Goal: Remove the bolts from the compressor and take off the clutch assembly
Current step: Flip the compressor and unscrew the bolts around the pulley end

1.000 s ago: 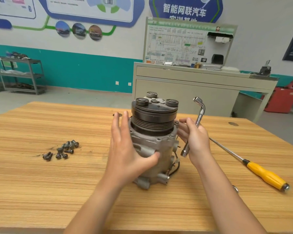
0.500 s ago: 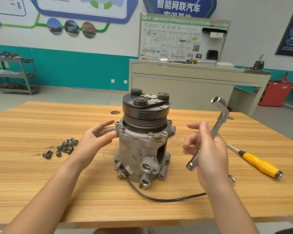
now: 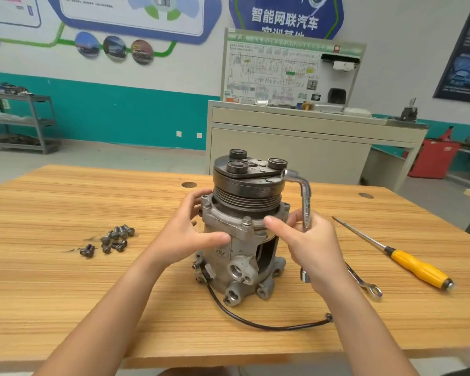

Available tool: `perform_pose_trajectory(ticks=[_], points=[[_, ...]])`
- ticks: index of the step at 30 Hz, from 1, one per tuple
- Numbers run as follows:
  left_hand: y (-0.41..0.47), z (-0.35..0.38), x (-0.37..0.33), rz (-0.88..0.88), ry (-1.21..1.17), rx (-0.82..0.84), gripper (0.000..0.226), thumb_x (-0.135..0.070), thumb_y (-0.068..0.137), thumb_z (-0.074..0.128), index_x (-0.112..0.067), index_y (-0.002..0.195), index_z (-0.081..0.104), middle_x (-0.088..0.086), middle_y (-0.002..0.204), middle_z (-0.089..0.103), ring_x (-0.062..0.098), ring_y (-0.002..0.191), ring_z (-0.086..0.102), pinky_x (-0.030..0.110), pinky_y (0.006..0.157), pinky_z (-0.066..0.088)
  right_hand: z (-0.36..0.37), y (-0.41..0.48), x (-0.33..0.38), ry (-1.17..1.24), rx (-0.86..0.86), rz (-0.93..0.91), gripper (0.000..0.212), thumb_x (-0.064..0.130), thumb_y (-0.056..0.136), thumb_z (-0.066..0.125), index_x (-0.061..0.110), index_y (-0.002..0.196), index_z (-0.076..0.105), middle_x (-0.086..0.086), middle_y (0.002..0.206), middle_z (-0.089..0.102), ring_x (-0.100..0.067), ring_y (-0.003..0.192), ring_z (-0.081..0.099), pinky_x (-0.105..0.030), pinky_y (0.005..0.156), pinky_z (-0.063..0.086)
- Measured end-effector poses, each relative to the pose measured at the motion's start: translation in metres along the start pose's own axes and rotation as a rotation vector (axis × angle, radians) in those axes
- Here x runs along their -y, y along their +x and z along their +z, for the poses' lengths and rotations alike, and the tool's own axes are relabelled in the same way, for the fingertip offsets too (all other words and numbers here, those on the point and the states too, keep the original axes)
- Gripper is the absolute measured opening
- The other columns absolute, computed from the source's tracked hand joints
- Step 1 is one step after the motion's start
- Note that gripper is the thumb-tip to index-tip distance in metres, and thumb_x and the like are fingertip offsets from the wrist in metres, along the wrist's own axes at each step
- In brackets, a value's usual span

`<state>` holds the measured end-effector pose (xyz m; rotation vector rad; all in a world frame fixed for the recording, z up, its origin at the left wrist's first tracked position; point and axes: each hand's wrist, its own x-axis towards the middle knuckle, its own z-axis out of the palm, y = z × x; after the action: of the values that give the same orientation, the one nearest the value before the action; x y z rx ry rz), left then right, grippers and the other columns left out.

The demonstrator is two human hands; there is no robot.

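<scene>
The compressor [image 3: 242,240] stood upright near the middle of the wooden table [image 3: 65,294], with the clutch assembly [image 3: 248,180] on top of it: a dark grooved pulley under a flat plate carrying three round knobs. Two bolt heads [image 3: 247,220] showed on the grey flange just under the pulley.

The left hand [image 3: 190,234] grasped the compressor from its left side, with the fingers curled round the back of the flange and the thumb laid across the front of the body. The right hand [image 3: 315,245] was clenched on a bent metal wrench [image 3: 305,202], held nearly upright just right of the compressor. Its thumb stretched out toward the flange, and the tip seemed to touch the rim. The wrench's angled head sat level with the clutch plate and just beside its edge – whether it touched could not be told – and its lower end stuck out below the hand.

A black cable [image 3: 255,318] ran from the base of the compressor and curved across the table toward the near right. A cluster of loose bolts [image 3: 111,238] lay well to the left. To the right lay a spanner [image 3: 366,286], partly hidden by the right wrist, and beyond it a screwdriver [image 3: 415,265] with a yellow handle – both apart from the compressor. Behind the table stood a pale cabinet [image 3: 282,147] with a diagram board on it.
</scene>
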<state>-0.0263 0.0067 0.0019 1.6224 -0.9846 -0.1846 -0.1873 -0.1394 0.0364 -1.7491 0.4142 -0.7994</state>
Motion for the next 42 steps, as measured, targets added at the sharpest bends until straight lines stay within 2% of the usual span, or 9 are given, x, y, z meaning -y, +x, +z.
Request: perform_pose_trajectory(ticks=[4,8,10,16,22,24,29,35,42], points=[[-0.004,0.002,0.001,0.032,0.040,-0.050,0.086,-0.056,0.045,0.081,-0.050,0.117,0.036,-0.021,0.130,0.045,0.003,0.123,0.045,0.026,0.104,0.033,-0.004,0.006,-0.002,-0.091,0.008,-0.062,0.043,0.048,0.054,0.074,0.018,0.066,0.045,0.014,0.044,0.038,-0.001,0.038,0.031,-0.020,0.042,0.029],[-0.013,0.009,-0.004,0.083,0.157,-0.172,0.088,-0.067,0.047,0.071,-0.043,0.124,0.036,-0.030,0.124,0.039,-0.018,0.115,0.037,0.000,0.088,0.030,-0.010,0.009,-0.007,-0.140,0.002,-0.108,0.044,0.051,0.056,0.073,0.019,0.065,0.045,0.013,0.047,0.038,-0.001,0.041,0.032,-0.020,0.044,0.030],[-0.019,0.017,-0.008,0.103,0.232,-0.256,0.096,-0.071,0.048,0.069,-0.037,0.131,0.032,-0.027,0.127,0.032,-0.017,0.115,0.031,-0.001,0.088,0.025,-0.012,0.014,-0.009,-0.122,0.005,-0.103,0.045,0.052,0.055,0.074,0.019,0.065,0.046,0.013,0.048,0.038,-0.002,0.041,0.031,-0.021,0.044,0.030],[-0.026,0.057,-0.016,0.088,0.230,-0.517,0.093,-0.053,0.057,0.080,-0.030,0.130,0.028,-0.021,0.137,0.018,0.002,0.134,0.019,0.037,0.113,0.023,-0.014,0.028,-0.014,0.023,-0.007,0.033,0.046,0.051,0.058,0.072,0.016,0.067,0.043,0.011,0.043,0.035,-0.007,0.038,0.027,-0.018,0.037,0.025],[-0.028,0.089,-0.026,0.028,0.212,-0.662,0.091,-0.038,0.061,0.083,-0.017,0.133,0.032,-0.006,0.146,0.025,0.020,0.140,0.022,0.059,0.110,0.017,-0.009,0.040,-0.005,0.119,-0.127,0.053,0.031,0.041,0.087,0.057,0.012,0.075,0.051,0.004,0.048,0.034,-0.010,0.042,0.026,-0.022,0.039,0.021],[-0.030,0.084,-0.025,0.049,0.180,-0.636,0.079,-0.037,0.065,0.080,-0.028,0.126,0.031,-0.010,0.142,0.026,0.016,0.138,0.024,0.055,0.111,0.021,-0.010,0.041,0.012,0.357,-0.125,0.020,0.035,0.039,0.095,0.044,0.012,0.074,0.050,0.007,0.041,0.035,-0.008,0.037,0.027,-0.018,0.035,0.022],[-0.020,0.048,-0.070,0.246,0.043,-0.550,0.039,-0.040,0.083,0.057,-0.037,0.119,0.041,-0.020,0.123,0.046,-0.007,0.118,0.042,0.009,0.098,0.032,-0.003,0.042,0.062,0.653,-0.004,-0.187,0.039,0.037,0.097,0.037,0.014,0.066,0.044,0.007,0.040,0.034,-0.007,0.035,0.027,-0.017,0.035,0.023],[0.036,0.019,-0.162,0.548,0.254,-0.147,0.039,-0.020,0.094,0.050,-0.011,0.132,0.050,-0.012,0.118,0.055,-0.006,0.105,0.054,0.021,0.098,0.044,0.016,0.046,0.086,0.680,0.018,-0.194,0.048,0.040,0.096,0.040,0.017,0.055,0.028,0.005,0.037,0.022,-0.012,0.035,0.019,-0.020,0.038,0.016],[0.047,0.012,-0.187,0.605,0.171,0.226,0.044,-0.014,0.095,0.046,-0.025,0.134,0.029,-0.009,0.108,0.060,-0.006,0.099,0.057,0.016,0.091,0.043,0.038,0.028,0.083,0.739,0.175,-0.164,0.040,0.040,0.081,0.045,0.022,0.048,0.030,0.006,0.039,0.020,-0.013,0.036,0.013,-0.020,0.038,0.010]])
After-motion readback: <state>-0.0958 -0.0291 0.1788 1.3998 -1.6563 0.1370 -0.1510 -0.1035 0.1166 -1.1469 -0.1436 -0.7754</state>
